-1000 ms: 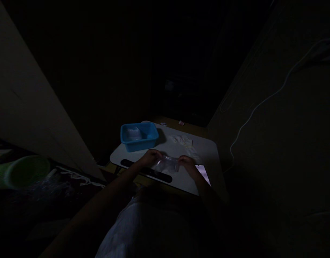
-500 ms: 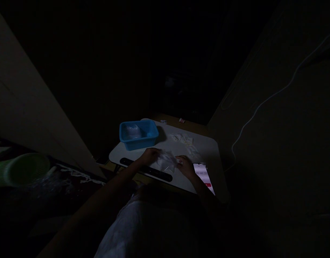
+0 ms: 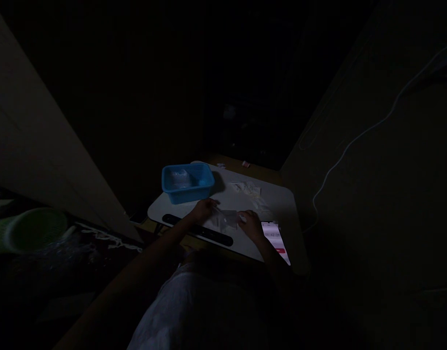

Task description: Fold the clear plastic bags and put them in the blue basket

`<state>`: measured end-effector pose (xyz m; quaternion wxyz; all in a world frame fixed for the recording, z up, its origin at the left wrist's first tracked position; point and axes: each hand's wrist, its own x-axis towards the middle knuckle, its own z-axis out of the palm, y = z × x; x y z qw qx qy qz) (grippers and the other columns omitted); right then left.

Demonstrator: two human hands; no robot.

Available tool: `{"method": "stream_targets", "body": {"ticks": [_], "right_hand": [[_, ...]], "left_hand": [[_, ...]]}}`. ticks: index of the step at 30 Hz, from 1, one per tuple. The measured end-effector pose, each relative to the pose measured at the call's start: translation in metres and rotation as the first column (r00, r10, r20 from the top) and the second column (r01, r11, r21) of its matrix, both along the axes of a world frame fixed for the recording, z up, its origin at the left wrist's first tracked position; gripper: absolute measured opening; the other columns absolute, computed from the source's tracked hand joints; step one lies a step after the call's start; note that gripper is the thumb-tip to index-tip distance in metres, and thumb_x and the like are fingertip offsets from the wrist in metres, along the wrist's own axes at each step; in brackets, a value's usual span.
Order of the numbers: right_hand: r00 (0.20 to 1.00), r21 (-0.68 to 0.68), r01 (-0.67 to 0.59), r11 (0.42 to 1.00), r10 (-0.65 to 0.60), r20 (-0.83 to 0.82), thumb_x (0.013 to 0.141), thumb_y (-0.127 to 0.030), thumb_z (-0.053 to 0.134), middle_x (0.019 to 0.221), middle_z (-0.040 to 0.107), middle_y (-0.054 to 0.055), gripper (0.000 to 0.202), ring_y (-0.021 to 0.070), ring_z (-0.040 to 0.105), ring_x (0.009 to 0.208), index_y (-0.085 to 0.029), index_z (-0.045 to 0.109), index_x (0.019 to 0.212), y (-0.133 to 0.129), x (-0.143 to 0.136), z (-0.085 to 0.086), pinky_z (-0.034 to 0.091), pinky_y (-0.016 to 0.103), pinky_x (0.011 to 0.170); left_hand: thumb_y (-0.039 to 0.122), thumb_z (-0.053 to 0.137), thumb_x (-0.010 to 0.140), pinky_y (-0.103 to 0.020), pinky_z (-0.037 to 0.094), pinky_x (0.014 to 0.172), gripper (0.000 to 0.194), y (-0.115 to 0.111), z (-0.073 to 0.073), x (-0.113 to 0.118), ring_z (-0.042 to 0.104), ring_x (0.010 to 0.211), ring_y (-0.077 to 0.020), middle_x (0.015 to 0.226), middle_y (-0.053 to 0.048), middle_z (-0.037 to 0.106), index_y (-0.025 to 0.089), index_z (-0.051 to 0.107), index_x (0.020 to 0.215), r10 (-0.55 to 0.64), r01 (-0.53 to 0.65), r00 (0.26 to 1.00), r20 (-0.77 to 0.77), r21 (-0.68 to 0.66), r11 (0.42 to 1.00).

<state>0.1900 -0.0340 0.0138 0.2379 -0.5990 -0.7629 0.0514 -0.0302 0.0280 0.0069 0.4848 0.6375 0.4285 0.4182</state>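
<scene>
A clear plastic bag (image 3: pixel 219 222) is stretched between my hands over the near part of a small white table (image 3: pixel 223 192). My left hand (image 3: pixel 204 210) is closed on the bag's left edge. On the other side my right hand (image 3: pixel 249 223) pinches it, with a small whitish bit showing at the fingertips. The dim light hides what, if anything, lies in the bag. Beyond my right hand, several small clear packets (image 3: pixel 249 188) lie on the tabletop in a loose row.
A blue plastic basin (image 3: pixel 189 197) holding clear plastic stands at the table's left. A lit phone (image 3: pixel 276 242) lies by my right forearm. Along the near edge runs a dark slot (image 3: pixel 197 230). A green basket (image 3: pixel 37 229) lies at far left; a white cable (image 3: pixel 349 146) hangs on the right wall.
The bag, bunched and crumpled before, is now drawn out flatter between my hands. Both hands have stayed almost in the same place.
</scene>
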Motion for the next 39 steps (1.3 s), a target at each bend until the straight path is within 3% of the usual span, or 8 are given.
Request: {"method": "stream_targets", "body": {"ticks": [4, 9, 14, 18, 23, 27, 32, 39], "right_hand": [[0.999, 0.093, -0.024, 0.995, 0.021, 0.028, 0.075, -0.022, 0.050, 0.081, 0.059, 0.003, 0.014, 0.0167, 0.050, 0.082, -0.022, 0.064, 0.079, -0.001, -0.006, 0.004, 0.036, 0.029, 0.077], [0.999, 0.118, -0.036, 0.992, 0.033, 0.023, 0.073, -0.019, 0.052, 0.081, 0.060, 0.002, 0.012, 0.0158, 0.050, 0.081, -0.022, 0.063, 0.073, 0.001, -0.016, 0.011, 0.035, 0.027, 0.076], [0.998, 0.083, -0.057, 0.995, 0.056, 0.010, 0.073, -0.019, 0.052, 0.079, 0.062, 0.001, 0.011, 0.0147, 0.052, 0.080, -0.022, 0.062, 0.069, 0.008, -0.028, 0.019, 0.034, 0.027, 0.077], [0.997, 0.080, -0.074, 0.994, 0.073, 0.014, 0.073, -0.020, 0.052, 0.079, 0.063, 0.001, 0.010, 0.0146, 0.053, 0.078, -0.022, 0.062, 0.070, 0.007, -0.031, 0.026, 0.034, 0.027, 0.075], [0.998, 0.089, -0.057, 0.994, 0.056, 0.016, 0.072, -0.020, 0.053, 0.084, 0.063, 0.001, 0.011, 0.0150, 0.052, 0.083, -0.022, 0.063, 0.076, 0.005, -0.027, 0.021, 0.033, 0.027, 0.078], [0.996, 0.058, 0.001, 0.998, -0.006, 0.084, 0.067, -0.023, 0.058, 0.100, 0.059, 0.002, 0.031, 0.0187, 0.048, 0.095, -0.025, 0.059, 0.098, 0.009, -0.024, 0.010, 0.032, 0.031, 0.082], [0.984, -0.001, 0.053, 0.999, -0.052, 0.170, 0.073, -0.022, 0.053, 0.093, 0.061, 0.004, 0.018, 0.0181, 0.049, 0.091, -0.022, 0.062, 0.088, 0.020, -0.024, 0.001, 0.033, 0.030, 0.079], [0.994, 0.054, 0.024, 0.998, -0.029, 0.103, 0.073, -0.016, 0.050, 0.084, 0.061, 0.002, 0.013, 0.0152, 0.052, 0.084, -0.021, 0.061, 0.080, 0.024, -0.019, -0.007, 0.033, 0.026, 0.074]], "left_hand": [[0.011, 0.059, 0.052, -0.030, 0.044, 0.077, 0.032, -0.006, 0.013, -0.012, 0.058, 0.085, -0.0203, 0.094, -0.009, 0.065, 0.013, 0.064, 0.084, -0.043, 0.062, 0.984, -0.175, 0.101, 0.993], [0.018, 0.049, 0.067, -0.034, 0.037, 0.089, 0.033, -0.022, 0.030, -0.011, 0.055, 0.096, -0.0234, 0.103, -0.011, 0.062, 0.012, 0.062, 0.097, 0.084, -0.013, 0.937, -0.338, 0.208, 0.978], [0.026, 0.066, 0.056, -0.039, 0.017, 0.101, 0.045, -0.043, 0.043, 0.014, 0.044, 0.109, -0.0277, 0.112, -0.009, 0.057, 0.020, 0.060, 0.100, 0.013, 0.188, 0.852, -0.523, 0.329, 0.925], [0.016, 0.060, 0.062, -0.047, 0.004, 0.101, 0.023, -0.041, 0.041, 0.025, 0.047, 0.102, -0.0301, 0.093, -0.011, 0.062, 0.018, 0.063, 0.084, 0.128, 0.178, 0.791, -0.599, 0.425, 0.888], [0.004, 0.049, 0.064, -0.049, 0.014, 0.096, 0.016, -0.024, 0.039, 0.016, 0.049, 0.091, -0.0298, 0.070, -0.013, 0.060, 0.014, 0.061, 0.060, 0.201, 0.258, 0.683, -0.702, 0.489, 0.833], [0.008, 0.046, 0.071, -0.044, 0.028, 0.087, 0.017, -0.021, 0.047, 0.011, 0.050, 0.087, -0.0267, 0.076, -0.014, 0.061, 0.011, 0.062, 0.067, 0.264, 0.440, 0.506, -0.821, 0.509, 0.740], [0.012, 0.046, 0.075, -0.042, 0.030, 0.087, 0.016, -0.017, 0.053, 0.010, 0.053, 0.084, -0.0235, 0.078, -0.012, 0.061, 0.011, 0.062, 0.074, 0.300, 0.555, 0.378, -0.876, 0.473, 0.685], [0.011, 0.045, 0.079, -0.029, 0.038, 0.073, 0.016, -0.006, 0.040, 0.004, 0.053, 0.077, -0.0180, 0.079, -0.009, 0.060, 0.012, 0.060, 0.078, 0.230, 0.619, 0.413, -0.881, 0.457, 0.639]]}}
